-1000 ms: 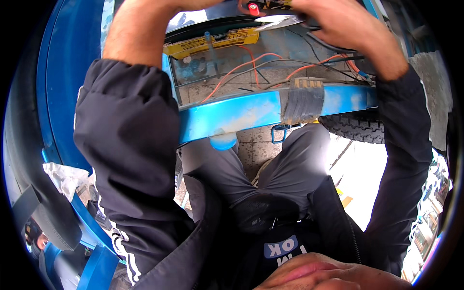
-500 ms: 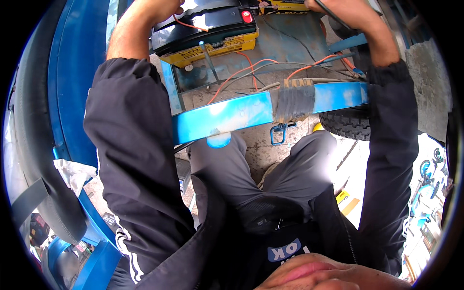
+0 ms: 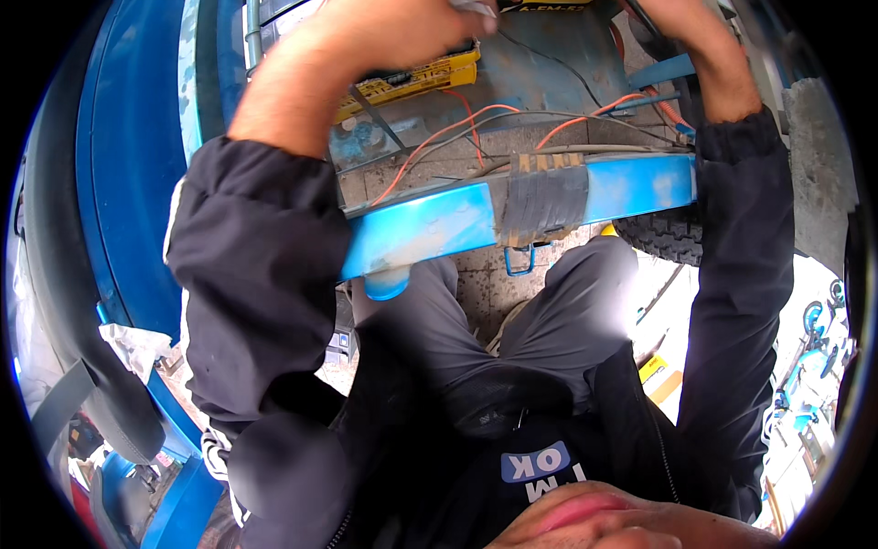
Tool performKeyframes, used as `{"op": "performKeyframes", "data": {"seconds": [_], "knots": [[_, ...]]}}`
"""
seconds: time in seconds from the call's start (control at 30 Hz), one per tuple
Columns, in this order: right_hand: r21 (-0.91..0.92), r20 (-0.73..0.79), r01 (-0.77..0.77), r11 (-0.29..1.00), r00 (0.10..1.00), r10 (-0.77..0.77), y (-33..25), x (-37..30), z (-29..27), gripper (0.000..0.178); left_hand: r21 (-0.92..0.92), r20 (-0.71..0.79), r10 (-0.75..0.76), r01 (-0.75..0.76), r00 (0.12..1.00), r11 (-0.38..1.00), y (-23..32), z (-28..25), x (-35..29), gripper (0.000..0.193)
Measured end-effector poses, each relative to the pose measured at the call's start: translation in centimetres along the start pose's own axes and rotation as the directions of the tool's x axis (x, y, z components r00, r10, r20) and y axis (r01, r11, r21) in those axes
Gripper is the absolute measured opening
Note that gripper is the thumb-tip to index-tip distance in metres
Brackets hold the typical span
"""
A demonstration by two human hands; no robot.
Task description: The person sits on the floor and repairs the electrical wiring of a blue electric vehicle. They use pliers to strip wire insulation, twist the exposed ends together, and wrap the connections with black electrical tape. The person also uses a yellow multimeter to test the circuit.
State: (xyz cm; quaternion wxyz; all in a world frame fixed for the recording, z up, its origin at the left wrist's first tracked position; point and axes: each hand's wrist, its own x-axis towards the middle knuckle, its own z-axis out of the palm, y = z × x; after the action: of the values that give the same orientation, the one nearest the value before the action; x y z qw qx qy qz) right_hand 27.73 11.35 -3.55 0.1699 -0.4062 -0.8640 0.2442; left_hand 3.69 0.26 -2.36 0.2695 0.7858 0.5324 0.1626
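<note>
My left hand [image 3: 402, 35], slightly blurred, is at the top edge over the yellow-edged battery [image 3: 412, 80], hiding most of it. Its fingers look curled round a small pale thing [image 3: 477, 7] that I cannot make out. At the top right my right hand [image 3: 675, 16] is closed beside a long thin dark thing [image 3: 643, 20], which it seems to hold; its fingertips are cut off by the frame. Between the hands lies a metal tray [image 3: 540, 78] with a thin black wire [image 3: 558, 64] across it. Another yellow-and-black battery [image 3: 549, 5] shows at the top edge.
Nearer me runs a blue frame bar [image 3: 421, 224] wrapped in dark tape [image 3: 546, 201]. Orange wires [image 3: 430, 137] and grey cables loop behind it. A black tyre [image 3: 663, 236] sits under its right end. A blue panel [image 3: 133, 165] and black padded seat [image 3: 59, 229] stand left.
My left hand has moved right and nearer, across the battery it had been beside. My right hand has shifted slightly toward the top right. The view has shifted a little.
</note>
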Motion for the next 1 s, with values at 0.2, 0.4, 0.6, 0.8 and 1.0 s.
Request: {"op": "performKeyframes", "data": {"seconds": [0.2, 0.4, 0.6, 0.8, 1.0], "knots": [[-0.071, 0.001, 0.01, 0.997, 1.0, -0.01, -0.6, -0.2, -1.0, 0.026, 0.247, 0.434, -0.125, 0.016, 0.892, 0.969, -2.3, 7.1, 4.5, 0.035], [0.08, -0.037, 0.038, 0.996, 0.999, -0.035, 0.3, -0.2, -0.8, 0.029, 0.228, 0.653, -0.106, -0.061, 0.75, 0.972, -2.5, 9.1, 3.9, 0.026], [0.268, -0.141, 0.138, 0.953, 0.985, -0.103, 0.6, -0.1, -0.9, 0.025, 0.279, 0.35, -0.159, 0.059, 0.923, 0.958, -1.0, 4.3, 1.1, 0.023], [0.214, -0.104, 0.107, 0.971, 0.991, -0.087, -1.4, -0.8, -1.1, 0.024, 0.4, 0.235, -0.16, 0.055, 0.959, 0.915, -0.3, 5.6, 1.2, 0.038], [0.157, -0.103, 0.138, 0.978, 0.987, -0.123, -0.8, -0.7, -1.0, 0.029, 0.174, 0.47, -0.161, 0.088, 0.868, 0.981, -2.8, 9.9, 1.5, 0.036]]}}
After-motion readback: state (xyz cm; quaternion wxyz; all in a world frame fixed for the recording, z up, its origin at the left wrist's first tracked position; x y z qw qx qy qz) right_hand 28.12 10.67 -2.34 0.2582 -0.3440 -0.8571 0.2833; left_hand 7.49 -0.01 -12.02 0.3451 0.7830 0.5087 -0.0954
